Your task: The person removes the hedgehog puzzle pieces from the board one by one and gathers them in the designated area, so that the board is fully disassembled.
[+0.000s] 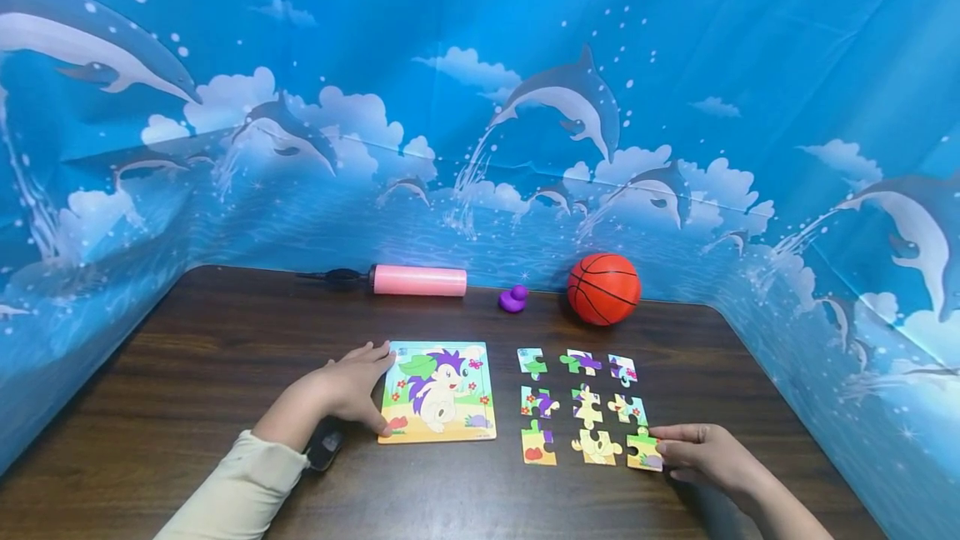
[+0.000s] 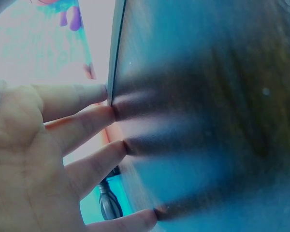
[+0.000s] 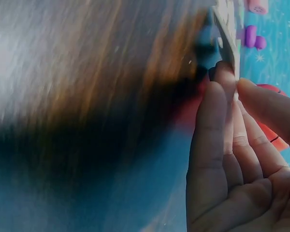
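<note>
My left hand [image 1: 354,386] is spread at the left edge of a square puzzle board [image 1: 439,398] with a purple hedgehog picture. In the left wrist view its fingertips rest on the table, some touching the board's side edge [image 2: 115,48]. At the right, my right hand [image 1: 708,458] pinches a puzzle piece [image 1: 645,457] between thumb and fingers. That piece is the lower right one of a three-by-three spread of loose pieces. The right wrist view shows the thin piece [image 3: 228,43] tilted up edge-on. A hedgehog-belly piece [image 1: 597,448] lies to its left.
Behind the pieces stand a red basketball [image 1: 603,289] and a purple toy duck [image 1: 513,299]. A pink hand pump [image 1: 420,281] lies along the back edge. A dolphin-print curtain [image 1: 480,107] surrounds the dark wooden table [image 1: 450,494].
</note>
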A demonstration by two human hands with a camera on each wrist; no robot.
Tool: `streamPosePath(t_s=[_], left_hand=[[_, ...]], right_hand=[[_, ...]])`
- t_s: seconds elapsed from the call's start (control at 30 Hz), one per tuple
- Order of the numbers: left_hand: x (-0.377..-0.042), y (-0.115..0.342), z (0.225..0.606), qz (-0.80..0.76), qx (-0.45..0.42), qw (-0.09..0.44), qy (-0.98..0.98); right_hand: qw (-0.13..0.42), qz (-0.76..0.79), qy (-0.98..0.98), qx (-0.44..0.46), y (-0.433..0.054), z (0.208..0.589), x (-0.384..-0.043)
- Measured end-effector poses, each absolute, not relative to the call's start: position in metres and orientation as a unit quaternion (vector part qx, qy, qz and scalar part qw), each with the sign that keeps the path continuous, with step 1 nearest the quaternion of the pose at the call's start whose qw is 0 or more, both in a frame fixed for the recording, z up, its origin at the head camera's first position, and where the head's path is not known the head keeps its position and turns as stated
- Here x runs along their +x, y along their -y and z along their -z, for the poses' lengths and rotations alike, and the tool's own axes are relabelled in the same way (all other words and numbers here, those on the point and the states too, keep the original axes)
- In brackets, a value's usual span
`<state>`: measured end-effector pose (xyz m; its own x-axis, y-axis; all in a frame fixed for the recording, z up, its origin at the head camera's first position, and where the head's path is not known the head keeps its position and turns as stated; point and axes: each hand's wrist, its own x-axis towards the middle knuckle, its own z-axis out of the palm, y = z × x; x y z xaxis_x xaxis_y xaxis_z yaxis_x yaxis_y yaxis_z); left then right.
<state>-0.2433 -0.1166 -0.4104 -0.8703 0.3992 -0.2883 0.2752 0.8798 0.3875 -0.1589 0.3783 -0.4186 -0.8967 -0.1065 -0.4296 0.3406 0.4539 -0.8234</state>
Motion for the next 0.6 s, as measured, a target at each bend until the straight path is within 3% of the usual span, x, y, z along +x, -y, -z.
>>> streamPosePath(t_s=[0.17, 0.4, 0.6], left_hand=[[-0.244, 0.118, 0.411, -0.172, 0.181, 0.181, -0.951], [-0.244, 0.119, 0.412, -0.178, 0.182, 0.184, -0.95], [-0.245, 0.119, 0.415, -0.187, 0.187, 0.188, -0.946]], right_hand=[[0.192, 0.481, -0.853, 0.065, -0.376, 0.418, -0.159], [0.117, 0.373, -0.912, 0.124, -0.362, 0.42, -0.161], [0.096, 0.247, -0.958, 0.11, -0.361, 0.416, -0.163]])
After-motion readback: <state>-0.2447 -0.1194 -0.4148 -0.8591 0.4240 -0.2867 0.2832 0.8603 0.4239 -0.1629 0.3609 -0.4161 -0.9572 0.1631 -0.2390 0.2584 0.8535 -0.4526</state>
